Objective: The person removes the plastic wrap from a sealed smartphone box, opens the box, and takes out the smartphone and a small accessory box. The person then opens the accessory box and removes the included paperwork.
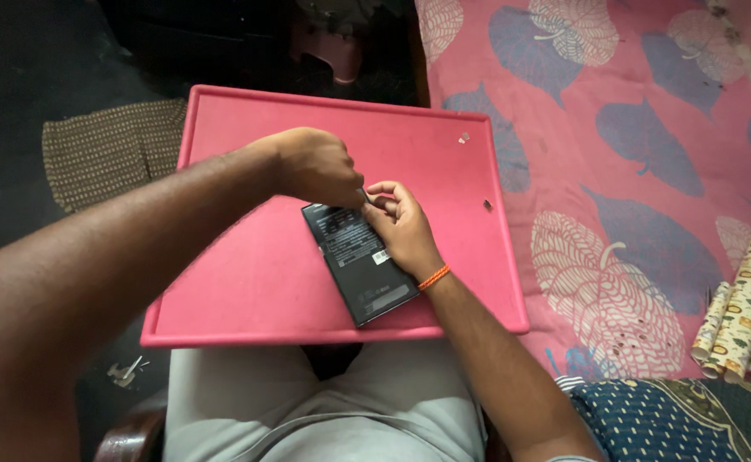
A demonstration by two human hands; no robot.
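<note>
Lying face down on the pink plastic lap tray [247,282], a flat black rectangular phone with its back cover off [360,261] is pinned by the right hand [403,229], fingers spread over its upper half. The left hand [317,165] is closed around a thin metal tool [364,196] at the phone's top edge. Two tiny loose parts [464,137] lie well apart on the tray. Judging by this, a small fastener is being worked; steadiness matters most.

My right hand [403,227] covers the black phone's [360,261] upper corner. The two specks [464,137] on my pink tray [247,291] are too small to identify.
</note>
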